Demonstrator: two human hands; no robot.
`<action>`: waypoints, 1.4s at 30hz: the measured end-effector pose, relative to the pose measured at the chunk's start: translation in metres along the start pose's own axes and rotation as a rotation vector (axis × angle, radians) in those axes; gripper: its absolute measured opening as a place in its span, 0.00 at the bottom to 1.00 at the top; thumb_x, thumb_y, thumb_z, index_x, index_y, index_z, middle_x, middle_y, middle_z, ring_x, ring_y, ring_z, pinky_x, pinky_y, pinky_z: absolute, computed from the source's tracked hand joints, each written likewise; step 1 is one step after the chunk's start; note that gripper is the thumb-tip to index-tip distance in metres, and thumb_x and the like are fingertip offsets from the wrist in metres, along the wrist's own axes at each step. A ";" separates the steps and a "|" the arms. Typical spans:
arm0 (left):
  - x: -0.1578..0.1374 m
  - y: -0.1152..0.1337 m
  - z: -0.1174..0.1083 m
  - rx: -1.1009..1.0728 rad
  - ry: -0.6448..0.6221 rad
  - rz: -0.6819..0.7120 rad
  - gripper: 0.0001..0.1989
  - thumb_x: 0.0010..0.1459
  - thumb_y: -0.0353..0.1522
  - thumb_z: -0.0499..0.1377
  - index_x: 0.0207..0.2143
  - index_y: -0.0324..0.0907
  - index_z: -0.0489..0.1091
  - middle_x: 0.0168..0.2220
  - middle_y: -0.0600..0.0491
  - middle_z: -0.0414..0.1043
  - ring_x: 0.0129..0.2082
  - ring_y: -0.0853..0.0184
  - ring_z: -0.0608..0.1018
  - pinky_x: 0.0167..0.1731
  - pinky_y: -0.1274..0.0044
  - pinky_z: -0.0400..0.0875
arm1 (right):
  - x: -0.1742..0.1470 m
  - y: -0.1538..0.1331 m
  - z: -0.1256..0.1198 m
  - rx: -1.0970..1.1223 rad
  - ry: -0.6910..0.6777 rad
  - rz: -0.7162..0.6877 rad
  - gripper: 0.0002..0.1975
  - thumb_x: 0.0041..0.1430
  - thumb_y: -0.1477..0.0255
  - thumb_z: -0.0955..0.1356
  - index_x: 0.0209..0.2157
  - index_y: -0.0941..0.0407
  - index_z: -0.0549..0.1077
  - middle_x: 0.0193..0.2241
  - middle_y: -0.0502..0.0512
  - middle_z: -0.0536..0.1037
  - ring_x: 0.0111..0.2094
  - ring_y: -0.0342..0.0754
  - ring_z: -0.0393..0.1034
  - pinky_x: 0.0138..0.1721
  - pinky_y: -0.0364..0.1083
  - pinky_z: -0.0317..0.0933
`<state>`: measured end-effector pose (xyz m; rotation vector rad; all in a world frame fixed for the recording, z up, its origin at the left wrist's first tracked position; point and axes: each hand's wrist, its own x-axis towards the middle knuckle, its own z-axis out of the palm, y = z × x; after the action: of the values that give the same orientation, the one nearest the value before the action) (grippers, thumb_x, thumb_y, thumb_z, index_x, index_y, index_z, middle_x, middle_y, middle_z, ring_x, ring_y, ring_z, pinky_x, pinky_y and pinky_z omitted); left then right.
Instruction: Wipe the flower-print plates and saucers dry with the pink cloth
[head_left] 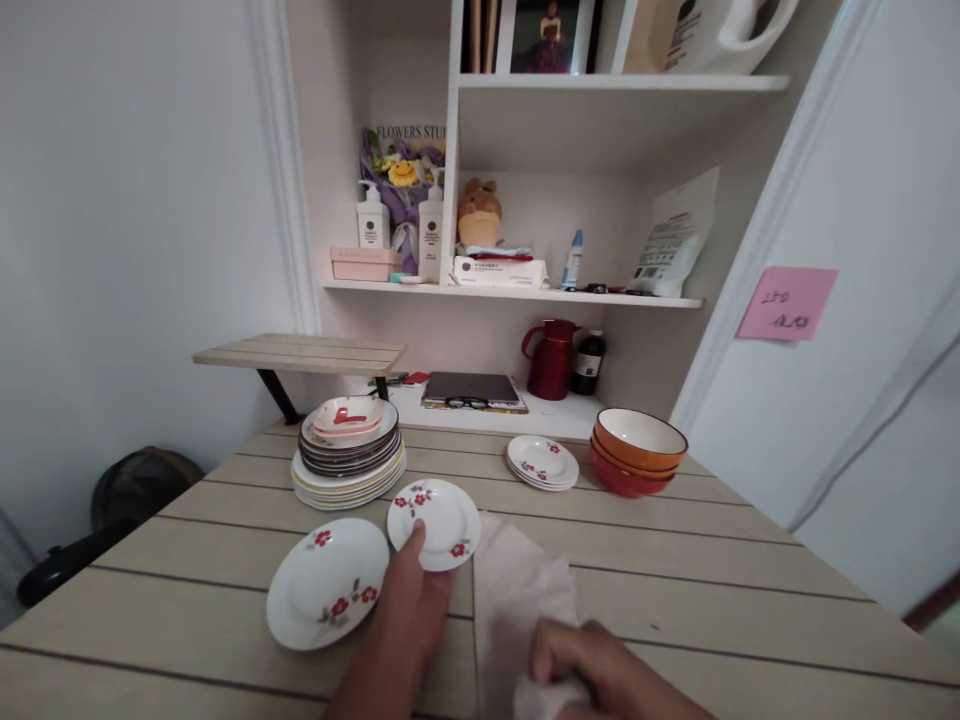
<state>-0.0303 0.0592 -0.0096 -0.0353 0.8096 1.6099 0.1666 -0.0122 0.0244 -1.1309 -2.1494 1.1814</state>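
Note:
A small white plate with red flowers is in my left hand; the thumb lies on its near rim, and the fingers underneath are hidden. To its left, a larger white plate with the same red flowers rests on the table. My right hand is closed around a bunched part of a pale pink cloth, near the bottom of the view. The rest of that cloth stretches forward over the boards, just right of the small plate. Slight blur softens the right hand.
Stacked plates with small dishes on top stand at the back left. Behind the cloth are small flowered plates and stacked orange and red bowls. A raised wooden shelf, laptop and red jug sit farther back.

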 end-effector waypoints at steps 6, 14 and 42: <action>-0.006 0.001 0.002 -0.007 0.008 0.057 0.21 0.58 0.24 0.56 0.54 0.39 0.66 0.44 0.43 0.78 0.40 0.61 0.81 0.41 0.69 0.78 | 0.040 0.010 -0.026 -0.188 0.117 -0.163 0.15 0.50 0.65 0.72 0.42 0.48 0.76 0.44 0.53 0.77 0.43 0.53 0.68 0.45 0.48 0.57; -0.008 -0.001 0.003 -0.041 0.021 0.081 0.19 0.57 0.23 0.56 0.52 0.38 0.68 0.44 0.43 0.78 0.36 0.64 0.82 0.36 0.72 0.79 | 0.079 0.052 -0.045 -0.299 0.395 0.047 0.11 0.58 0.64 0.65 0.36 0.53 0.77 0.38 0.57 0.77 0.39 0.54 0.69 0.42 0.50 0.57; -0.013 0.003 0.005 -0.077 0.034 0.083 0.18 0.57 0.22 0.55 0.50 0.41 0.68 0.44 0.45 0.78 0.35 0.66 0.81 0.38 0.70 0.79 | -0.028 0.004 -0.027 -0.655 0.031 -0.300 0.08 0.59 0.63 0.67 0.40 0.49 0.74 0.46 0.54 0.78 0.48 0.51 0.71 0.49 0.48 0.65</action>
<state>-0.0274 0.0513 0.0015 -0.0848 0.7835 1.7226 0.2034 -0.0205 0.0357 -0.9915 -2.6463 0.3230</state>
